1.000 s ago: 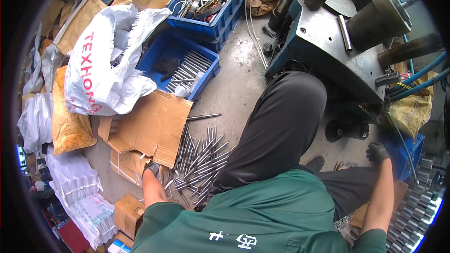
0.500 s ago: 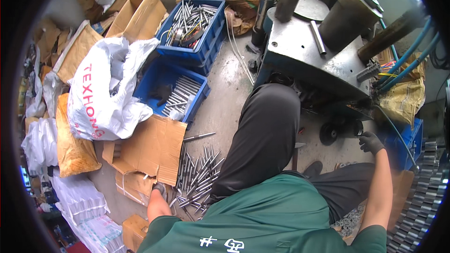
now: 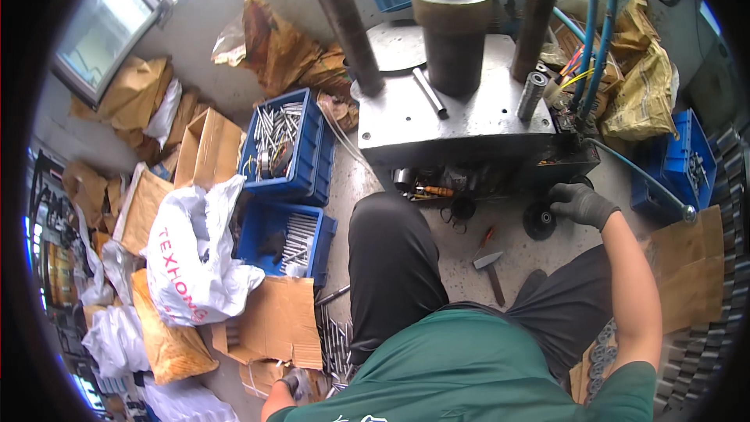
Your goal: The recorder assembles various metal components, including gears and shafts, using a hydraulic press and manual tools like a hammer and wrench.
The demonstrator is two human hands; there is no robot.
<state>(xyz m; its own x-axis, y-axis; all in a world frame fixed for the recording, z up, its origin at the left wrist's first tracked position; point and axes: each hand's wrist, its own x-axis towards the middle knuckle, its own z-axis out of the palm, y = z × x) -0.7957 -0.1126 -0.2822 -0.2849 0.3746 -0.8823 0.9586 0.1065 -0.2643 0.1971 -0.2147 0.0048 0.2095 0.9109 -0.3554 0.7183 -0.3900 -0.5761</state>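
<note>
My right hand (image 3: pixel 586 205), in a dark grey glove, hovers over the floor below the machine. Its fingers are loosely bent and apart, with nothing visible in them. Just left of the fingertips lies a black round flanged part (image 3: pixel 539 221); another dark round part (image 3: pixel 582 181) shows partly behind the hand. My left hand (image 3: pixel 292 382), also gloved, is low at the left, beside an open cardboard box (image 3: pixel 281 316) and against a brownish, shiny plastic-like bundle (image 3: pixel 314 385). Its fingers are mostly hidden. Loose metal rods (image 3: pixel 337 348) lie on the floor nearby.
Ahead stands a heavy press-like machine (image 3: pixel 476 129) with a metal tube (image 3: pixel 429 92) on its plate. A hammer (image 3: pixel 491 273) lies between my feet. Blue crates (image 3: pixel 316 160) with metal rods stand left, near a white sack (image 3: pixel 191 254). Stacked metal parts (image 3: pixel 695 359) line the right.
The view has swung, showing the machine more centrally and a window at upper left. My right hand has come closer to the black flanged part. My left hand stays by the cardboard box.
</note>
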